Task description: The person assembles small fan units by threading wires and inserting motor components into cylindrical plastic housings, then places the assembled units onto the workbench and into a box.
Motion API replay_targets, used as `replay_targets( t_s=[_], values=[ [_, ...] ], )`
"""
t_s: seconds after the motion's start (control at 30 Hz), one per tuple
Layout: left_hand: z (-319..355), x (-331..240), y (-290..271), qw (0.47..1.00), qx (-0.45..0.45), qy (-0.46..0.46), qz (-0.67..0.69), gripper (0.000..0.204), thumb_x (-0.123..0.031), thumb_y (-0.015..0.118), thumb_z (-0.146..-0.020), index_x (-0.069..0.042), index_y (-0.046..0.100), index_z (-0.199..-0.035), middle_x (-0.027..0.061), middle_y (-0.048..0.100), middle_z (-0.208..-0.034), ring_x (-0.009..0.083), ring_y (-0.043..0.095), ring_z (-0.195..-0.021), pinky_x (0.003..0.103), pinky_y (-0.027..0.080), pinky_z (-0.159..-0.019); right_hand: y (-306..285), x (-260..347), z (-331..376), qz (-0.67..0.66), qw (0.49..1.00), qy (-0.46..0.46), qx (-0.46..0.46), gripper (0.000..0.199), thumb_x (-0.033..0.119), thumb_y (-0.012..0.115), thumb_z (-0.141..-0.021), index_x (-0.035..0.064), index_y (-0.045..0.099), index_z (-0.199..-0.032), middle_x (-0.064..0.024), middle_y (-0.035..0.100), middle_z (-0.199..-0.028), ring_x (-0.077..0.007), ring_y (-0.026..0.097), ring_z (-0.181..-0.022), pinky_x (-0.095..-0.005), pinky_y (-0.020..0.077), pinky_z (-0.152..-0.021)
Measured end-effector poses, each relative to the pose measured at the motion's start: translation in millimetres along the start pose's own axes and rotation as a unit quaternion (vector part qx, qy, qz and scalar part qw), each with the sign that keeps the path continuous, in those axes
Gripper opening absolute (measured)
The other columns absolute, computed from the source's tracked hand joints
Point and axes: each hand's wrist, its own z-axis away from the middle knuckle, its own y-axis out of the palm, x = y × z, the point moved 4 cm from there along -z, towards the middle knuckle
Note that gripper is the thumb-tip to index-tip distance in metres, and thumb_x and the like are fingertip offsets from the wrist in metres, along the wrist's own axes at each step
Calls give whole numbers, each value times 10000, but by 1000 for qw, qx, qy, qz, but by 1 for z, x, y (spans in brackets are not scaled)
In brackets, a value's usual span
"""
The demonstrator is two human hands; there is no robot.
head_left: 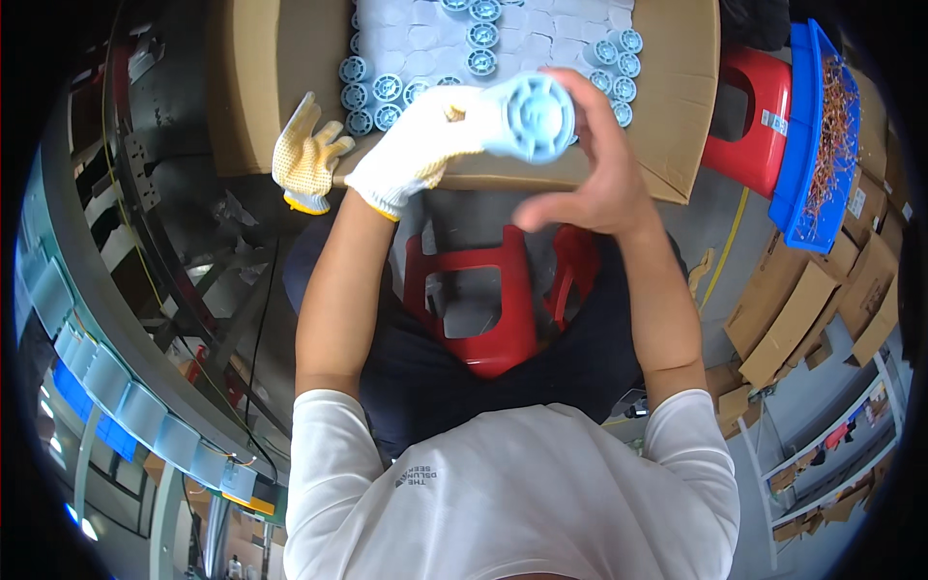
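Observation:
A light-blue round plastic part (541,118) with a spoked, ringed end faces up above the near edge of an open cardboard box (541,172). My left hand (430,135), in a white knit glove with yellow dots, is closed on it from the left. Bare, my right hand (604,159) curves beside the part's right edge, thumb well apart from the fingers; whether its fingertips touch the part is hard to tell. Inside the box, several similar light-blue parts (481,62) stand in groups on white crumpled sheeting (551,48).
A loose dotted glove (307,155) lies at the box's near left corner. Red stools (483,353) stand between my legs and at right (759,121), next to a blue tray (802,193) of thin coppery pieces. Cardboard (788,309) lies right; a curved row of light-blue panels (135,406) runs left.

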Motion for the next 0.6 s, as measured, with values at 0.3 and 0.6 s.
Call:
replay_targets(
  t_s=[0.3,0.6],
  values=[
    [17,18,9,991,40,-81,97,349,-252,888,-845,-6,744,-1046,2,707,-850,72,610,-745,242,509,-637,19,29,6,64,987,-124,-80,867,288,1074,-611,34,543,-1248,-193,694,-1187,-302,677,-1005,-397,564,-891],
    [21,33,12,989,66,-31,132,281,-235,898,-823,-24,747,-931,-3,729,-866,72,646,-772,254,534,-666,19,46,3,134,972,-175,-83,736,231,1028,-652,9,623,-1225,-137,716,-1081,-289,674,-885,-371,551,-783]
  ],
)
